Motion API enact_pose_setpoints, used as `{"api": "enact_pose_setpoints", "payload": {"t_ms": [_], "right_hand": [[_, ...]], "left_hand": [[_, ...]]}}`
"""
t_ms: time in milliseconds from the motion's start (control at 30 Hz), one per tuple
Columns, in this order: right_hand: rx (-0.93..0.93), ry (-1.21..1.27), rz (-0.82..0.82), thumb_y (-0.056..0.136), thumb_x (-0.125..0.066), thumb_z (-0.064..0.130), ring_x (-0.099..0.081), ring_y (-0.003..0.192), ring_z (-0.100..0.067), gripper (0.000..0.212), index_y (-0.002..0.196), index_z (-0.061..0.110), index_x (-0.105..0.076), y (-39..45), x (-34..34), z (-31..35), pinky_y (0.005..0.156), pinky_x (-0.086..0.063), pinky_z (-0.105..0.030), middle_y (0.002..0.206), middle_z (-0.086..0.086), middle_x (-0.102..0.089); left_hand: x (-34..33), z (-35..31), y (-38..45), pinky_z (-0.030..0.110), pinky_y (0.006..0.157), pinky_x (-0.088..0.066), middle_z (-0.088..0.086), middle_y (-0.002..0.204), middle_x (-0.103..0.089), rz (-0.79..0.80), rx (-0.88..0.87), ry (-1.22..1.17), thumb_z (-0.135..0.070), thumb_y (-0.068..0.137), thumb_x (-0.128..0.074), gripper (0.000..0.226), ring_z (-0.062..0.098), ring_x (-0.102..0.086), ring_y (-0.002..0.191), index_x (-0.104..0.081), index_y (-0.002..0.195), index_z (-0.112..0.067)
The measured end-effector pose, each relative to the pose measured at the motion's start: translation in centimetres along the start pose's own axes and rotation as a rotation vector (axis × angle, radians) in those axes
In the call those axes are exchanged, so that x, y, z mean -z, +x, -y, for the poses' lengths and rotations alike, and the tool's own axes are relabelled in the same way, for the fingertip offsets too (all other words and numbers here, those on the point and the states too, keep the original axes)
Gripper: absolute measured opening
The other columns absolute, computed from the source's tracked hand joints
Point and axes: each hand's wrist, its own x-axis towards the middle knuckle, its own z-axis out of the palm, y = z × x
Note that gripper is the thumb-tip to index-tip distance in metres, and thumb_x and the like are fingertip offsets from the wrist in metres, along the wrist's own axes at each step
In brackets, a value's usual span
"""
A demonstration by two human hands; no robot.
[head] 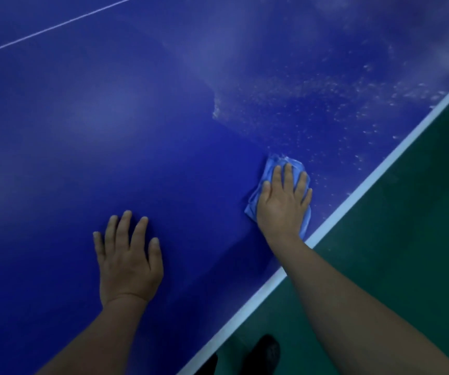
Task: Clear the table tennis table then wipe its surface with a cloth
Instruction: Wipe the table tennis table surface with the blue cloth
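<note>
While flat on the blue table [88, 125]: left hand [127, 259], fingers spread, grasping nothing. Right hand [283, 201], fingers straight, pressing folded blue cloth [261, 197] onto tabletop near white edge line [353, 193], beside pale dusty speckles [334, 104].

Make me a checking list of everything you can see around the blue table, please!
Surface: blue table, white specks and dust on the far right part.
Job's things: blue cloth, crumpled, near the white edge line.
Clutter: nothing seen.
Hands: right hand presses flat on the cloth; left hand rests flat on the table, fingers spread.
Cables: nothing seen.
Surroundings: green floor, dark shoe below the table's edge.
</note>
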Motion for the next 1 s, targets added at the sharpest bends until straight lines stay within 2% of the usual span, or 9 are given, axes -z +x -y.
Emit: {"api": "enact_pose_setpoints", "payload": {"t_ms": [133, 267, 367, 433, 567, 733, 833, 933, 1000], "right_hand": [[-0.034, -0.025, -0.007, 0.105, -0.018, 0.045, 0.003, 0.153, -0.024, 0.056, 0.157, 0.026, -0.02, -1.3, 0.9, -5.5, 0.123, -0.005, -0.048, 0.166, 0.007, -0.008], [-0.073, 0.023, -0.071, 0.105, -0.03, 0.045, -0.013, 0.149, -0.029, 0.05, 0.152, 0.029, -0.037, -1.9, 1.3, -10.1, 0.115, -0.019, -0.051, 0.162, 0.007, -0.025], [-0.039, 0.047, -0.147, 0.104, -0.043, 0.035, -0.035, 0.129, -0.038, 0.042, 0.143, 0.021, -0.052, -1.1, 2.0, -13.4, 0.105, -0.035, -0.049, 0.153, -0.006, -0.039], [-0.051, 0.06, -0.149, 0.105, -0.044, 0.029, -0.039, 0.122, -0.039, 0.04, 0.141, 0.016, -0.053, 0.4, 2.9, -15.6, 0.101, -0.042, -0.047, 0.149, -0.014, -0.04], [-0.233, 0.02, -0.094, 0.105, -0.036, 0.021, -0.041, 0.119, -0.04, 0.036, 0.137, 0.012, -0.05, 3.9, 5.8, -20.0, 0.093, -0.04, -0.043, 0.142, -0.019, -0.041], [-0.281, 0.154, -0.247, 0.101, -0.041, 0.038, -0.047, 0.111, -0.026, 0.034, 0.124, 0.018, -0.056, 4.5, 7.8, -19.8, 0.079, -0.031, -0.029, 0.124, -0.002, -0.051], [-0.415, 0.135, -0.383, 0.1, -0.045, 0.043, -0.048, 0.097, -0.011, 0.035, 0.118, 0.016, -0.06, 3.7, 8.1, -19.0, 0.075, -0.029, -0.019, 0.12, -0.001, -0.056], [-0.162, 0.073, -0.38, 0.103, -0.047, 0.036, -0.051, 0.109, -0.014, 0.035, 0.129, 0.016, -0.059, 2.0, 7.9, -15.7, 0.085, -0.04, -0.021, 0.126, 0.002, -0.055], [0.055, 0.021, -0.376, 0.102, -0.048, 0.04, -0.054, 0.099, 0.004, 0.028, 0.123, 0.025, -0.062, 1.0, 6.6, -11.7, 0.076, -0.039, -0.002, 0.112, 0.024, -0.054]], "left_hand": [[-0.2, -0.1, -0.1, 0.045, 0.123, 0.006, 0.011, 0.157, -0.032, -0.022, 0.005, -0.004, -0.046, 0.096, -0.027, 0.061, 0.027, -0.014, 0.15, -0.048, 0.142, -0.012], [-0.3, -0.1, -0.1, 0.045, 0.123, 0.004, 0.012, 0.157, -0.031, -0.038, -0.004, -0.006, -0.046, 0.096, -0.027, 0.06, 0.028, -0.015, 0.15, -0.046, 0.143, -0.012], [-0.4, -0.1, -0.1, 0.042, 0.122, 0.006, 0.011, 0.157, -0.03, -0.052, 0.002, 0.002, -0.046, 0.096, -0.026, 0.06, 0.026, -0.013, 0.15, -0.045, 0.143, -0.013], [-0.5, -0.1, 0.0, 0.04, 0.121, 0.007, 0.011, 0.157, -0.029, -0.058, 0.007, 0.012, -0.046, 0.097, -0.025, 0.06, 0.026, -0.013, 0.15, -0.045, 0.143, -0.014], [-0.6, -0.1, 0.0, 0.032, 0.118, 0.014, 0.012, 0.156, -0.029, -0.067, 0.001, 0.015, -0.047, 0.096, -0.025, 0.06, 0.028, -0.014, 0.149, -0.046, 0.142, -0.013], [-0.3, -0.3, 0.0, 0.045, 0.121, 0.003, 0.012, 0.157, -0.03, -0.055, 0.003, -0.007, -0.046, 0.095, -0.025, 0.061, 0.027, -0.013, 0.15, -0.046, 0.142, -0.013], [-0.1, -0.4, 0.0, 0.049, 0.122, 0.001, 0.013, 0.157, -0.03, -0.042, 0.003, -0.01, -0.045, 0.095, -0.025, 0.061, 0.028, -0.013, 0.15, -0.046, 0.143, -0.013], [0.0, -0.5, -0.2, 0.05, 0.122, 0.0, 0.013, 0.157, -0.03, -0.039, 0.007, -0.016, -0.044, 0.096, -0.025, 0.06, 0.028, -0.014, 0.15, -0.045, 0.143, -0.012], [0.0, -0.5, -0.1, 0.05, 0.123, -0.001, 0.012, 0.157, -0.031, -0.035, 0.014, -0.014, -0.044, 0.096, -0.025, 0.06, 0.027, -0.015, 0.15, -0.046, 0.143, -0.012]]}}
